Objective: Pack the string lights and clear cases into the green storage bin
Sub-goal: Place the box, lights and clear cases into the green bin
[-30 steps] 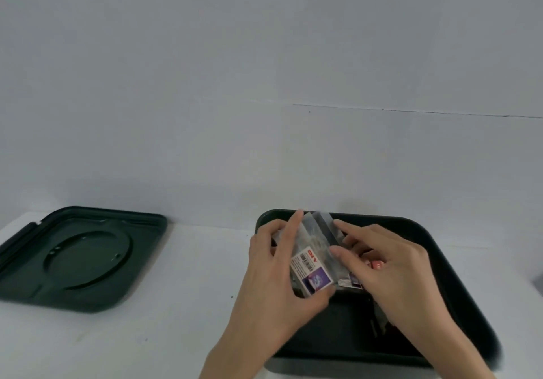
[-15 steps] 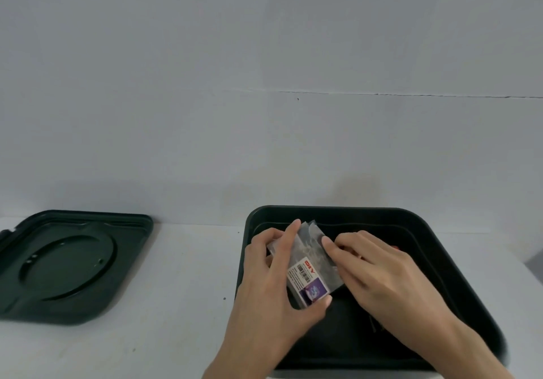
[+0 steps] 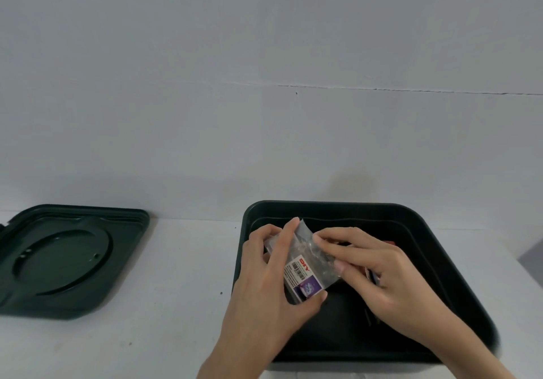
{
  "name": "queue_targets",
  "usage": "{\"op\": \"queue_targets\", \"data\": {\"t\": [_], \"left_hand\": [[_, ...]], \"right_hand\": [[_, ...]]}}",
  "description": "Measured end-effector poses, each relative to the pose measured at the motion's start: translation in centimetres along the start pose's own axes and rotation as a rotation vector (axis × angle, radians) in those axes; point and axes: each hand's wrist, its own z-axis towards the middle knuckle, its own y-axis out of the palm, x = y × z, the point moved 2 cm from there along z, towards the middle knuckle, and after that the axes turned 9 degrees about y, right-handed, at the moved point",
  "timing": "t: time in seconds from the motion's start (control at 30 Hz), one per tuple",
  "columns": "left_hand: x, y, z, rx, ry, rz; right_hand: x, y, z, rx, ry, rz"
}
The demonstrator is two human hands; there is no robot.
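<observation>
Above green storage bin (image 3: 338,205): clear DIY-labelled packet (image 3: 308,261)
Left hand (image 3: 264,284): grips packet
Right hand (image 3: 382,272): pinches packet

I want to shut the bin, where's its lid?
In the head view the lid lies flat on the white table at the far left, apart from the green bin to its right.

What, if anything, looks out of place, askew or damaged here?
Nothing stands out. The left hand and right hand both hold a clear packet with a DIY label over the open green storage bin; the lid lies flat on the table, apart.
</observation>
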Motion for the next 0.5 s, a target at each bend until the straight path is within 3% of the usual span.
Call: {"op": "queue_targets", "data": {"t": [0.3, 0.5], "left_hand": [[0.03, -0.08, -0.02, -0.002, 0.017, -0.010], [-0.08, -0.06, -0.10, -0.021, 0.005, -0.016]], "right_hand": [[0.24, 0.46, -0.03, 0.100, 0.360, 0.624], [0.35, 0.44, 0.00, 0.055, 0.439, 0.625]]}}
